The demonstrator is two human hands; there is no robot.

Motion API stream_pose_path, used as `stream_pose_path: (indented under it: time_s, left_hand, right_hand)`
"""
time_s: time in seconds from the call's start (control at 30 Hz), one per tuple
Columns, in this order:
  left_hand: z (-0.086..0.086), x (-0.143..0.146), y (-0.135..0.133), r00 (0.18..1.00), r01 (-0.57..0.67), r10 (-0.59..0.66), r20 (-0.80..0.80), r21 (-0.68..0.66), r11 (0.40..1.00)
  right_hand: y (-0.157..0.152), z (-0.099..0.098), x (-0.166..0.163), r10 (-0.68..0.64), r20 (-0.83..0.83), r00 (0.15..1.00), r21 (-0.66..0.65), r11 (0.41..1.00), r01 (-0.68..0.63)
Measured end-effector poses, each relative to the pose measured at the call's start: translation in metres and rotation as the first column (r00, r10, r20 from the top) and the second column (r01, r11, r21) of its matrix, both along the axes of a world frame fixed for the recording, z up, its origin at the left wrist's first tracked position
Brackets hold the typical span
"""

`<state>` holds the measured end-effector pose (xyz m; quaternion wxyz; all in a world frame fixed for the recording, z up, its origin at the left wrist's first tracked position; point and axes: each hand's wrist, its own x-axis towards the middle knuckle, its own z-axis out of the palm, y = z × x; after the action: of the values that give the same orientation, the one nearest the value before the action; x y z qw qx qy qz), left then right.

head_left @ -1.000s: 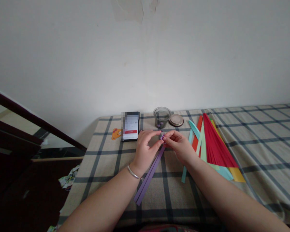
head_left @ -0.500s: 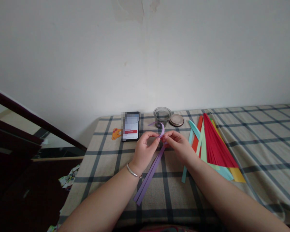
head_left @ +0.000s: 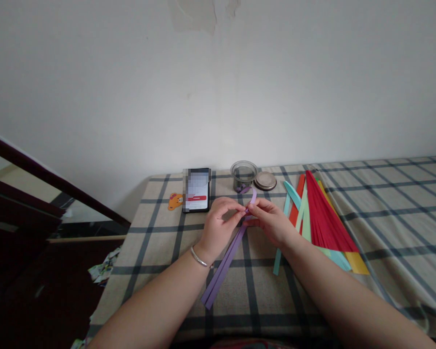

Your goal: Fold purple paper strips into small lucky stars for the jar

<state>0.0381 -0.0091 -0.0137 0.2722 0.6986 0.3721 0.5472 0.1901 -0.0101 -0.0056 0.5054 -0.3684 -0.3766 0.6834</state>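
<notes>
Between my hands is a narrow purple paper strip (head_left: 254, 196), its upper end curling up past the fingertips. My left hand (head_left: 221, 220) pinches it with thumb and forefinger, and a silver bangle circles that wrist. From the other side, my right hand (head_left: 267, 218) pinches the same strip, fingertips close to the left ones. The exact fold at the fingertips is too small to make out. More purple paper strips (head_left: 225, 266) lie on the cloth below, running from under my hands toward me.
Behind my hands stands a clear round container (head_left: 243, 170), a round lid (head_left: 265, 181) beside it. A phone (head_left: 198, 191) and a bear cutout (head_left: 175, 201) lie to the left. Red strips (head_left: 325, 218) and other coloured strips fan out at right on the checked tablecloth (head_left: 160, 252).
The purple strip's free end has swung to the right and now shows a shorter curl. Both hands have shifted slightly, with the fingertips still together on the strip.
</notes>
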Motion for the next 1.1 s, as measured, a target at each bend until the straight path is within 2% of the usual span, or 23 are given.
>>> stream_pose_path:
  time_s: [0.23, 0.5, 0.67, 0.87, 1.1]
  left_hand:
    - [-0.0011, -0.0010, 0.0006, 1.000, 0.013, -0.013, 0.011, 0.008, 1.000]
    - [-0.0066, 0.0014, -0.0005, 0.998, 0.011, 0.000, 0.062, -0.178, 0.984]
    - [-0.0062, 0.0023, -0.0003, 0.998, 0.044, -0.032, 0.058, -0.216, 0.975]
    - [-0.0060, 0.0032, -0.0010, 0.987, 0.128, -0.095, 0.133, -0.261, 0.957]
    - [-0.0034, 0.0035, -0.0030, 0.988, 0.131, -0.105, 0.111, -0.259, 0.957]
  right_hand:
    - [0.0003, -0.0016, -0.0003, 0.046, -0.056, 0.997, -0.037, 0.998, -0.049]
    - [0.0004, -0.0001, -0.0011, 0.020, -0.061, 0.998, -0.074, 0.997, -0.025]
    - [0.0006, 0.0004, -0.0017, 0.003, -0.055, 0.998, -0.075, 0.997, -0.007]
    - [0.0018, -0.0037, -0.0019, -0.073, 0.029, 0.997, 0.047, 0.996, 0.071]
    - [0.0025, -0.0060, -0.0031, -0.204, 0.195, 0.959, 0.249, 0.956, 0.153]
